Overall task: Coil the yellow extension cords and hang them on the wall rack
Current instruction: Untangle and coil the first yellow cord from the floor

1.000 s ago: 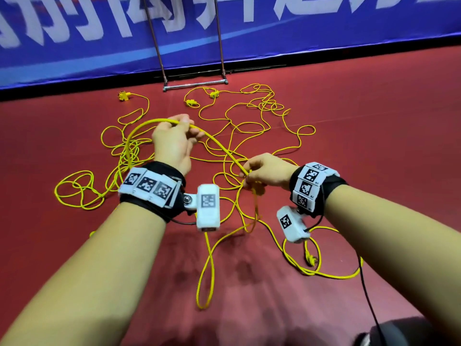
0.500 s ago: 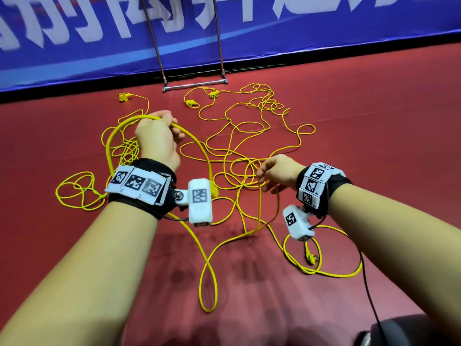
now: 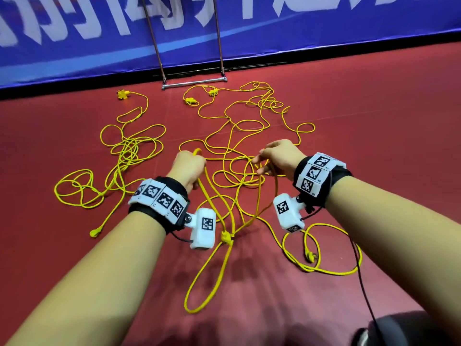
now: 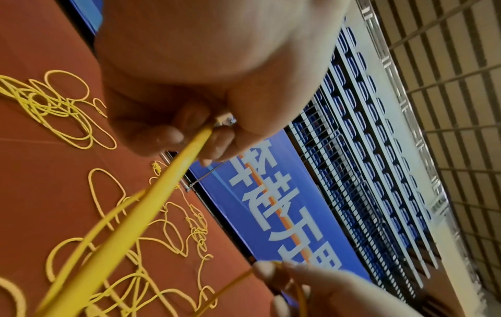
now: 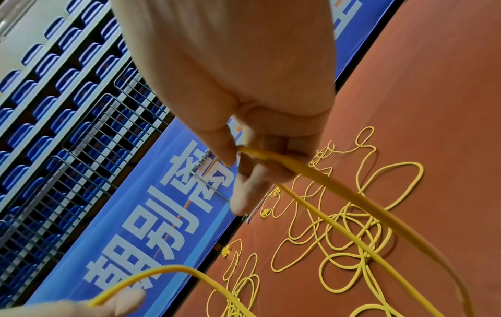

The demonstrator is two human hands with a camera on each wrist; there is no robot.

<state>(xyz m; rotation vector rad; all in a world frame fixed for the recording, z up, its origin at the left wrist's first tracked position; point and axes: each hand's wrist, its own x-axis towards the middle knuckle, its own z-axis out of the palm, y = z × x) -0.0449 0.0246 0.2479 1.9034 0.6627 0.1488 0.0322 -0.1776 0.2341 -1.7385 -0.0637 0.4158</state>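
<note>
Yellow extension cords [image 3: 234, 136] lie tangled across the red floor. My left hand [image 3: 188, 167] grips one cord in a fist; a short bend of it sticks out above the knuckles. From that fist, hanging loops [image 3: 212, 265] drop toward me, with a yellow plug [image 3: 226, 238] dangling among them. In the left wrist view the curled fingers [image 4: 173, 133] close round the held cord [image 4: 152, 210]. My right hand [image 3: 278, 158] pinches a strand between thumb and fingers [image 5: 230, 154]; this strand [image 5: 333, 184] runs down to the floor.
A metal rack frame [image 3: 193, 82] stands at the far floor edge against a blue banner [image 3: 299, 33]. Loose plugs lie on the floor at the far left [image 3: 122, 94], near left [image 3: 94, 232] and near right [image 3: 310, 255]. A black cable [image 3: 361, 275] trails from my right wrist.
The tall arch of cord that my left hand held up has come down. That hand moved right and closer to me, and the cord now hangs below it. My right hand slid slightly farther away.
</note>
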